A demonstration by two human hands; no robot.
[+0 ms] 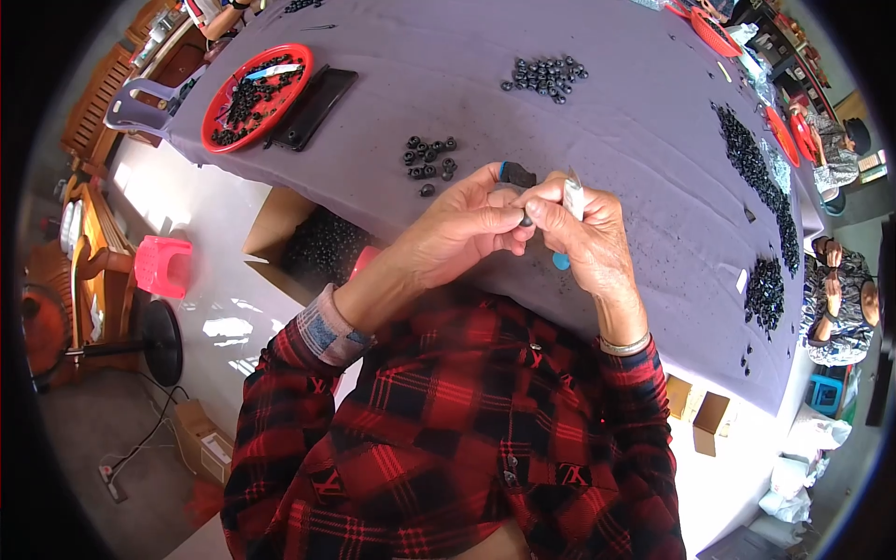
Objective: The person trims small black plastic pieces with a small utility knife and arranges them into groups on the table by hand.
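Over the near edge of a purple-grey cloth-covered table (635, 121), my two hands meet. My left hand (439, 235) pinches a small round black part (526, 221) at its fingertips; a black wrap (517, 175) with a blue edge covers one finger. My right hand (597, 245) is closed around a small knife (573, 198) with a white handle and a blue end, its blade tip pointing up. The right thumb presses close to the black part. Just beyond my left hand lies a loose group of black bead-like parts (429, 157); farther off sits another group (544, 77).
At the left, a red tray (306, 67) holds black parts and a light-blue tool, beside a dark flat device (322, 107). Below stands a cardboard box (266, 219) of black parts, near a pink stool (163, 266). Black piles (765, 294) line the right side, where other people (835, 289) sit.
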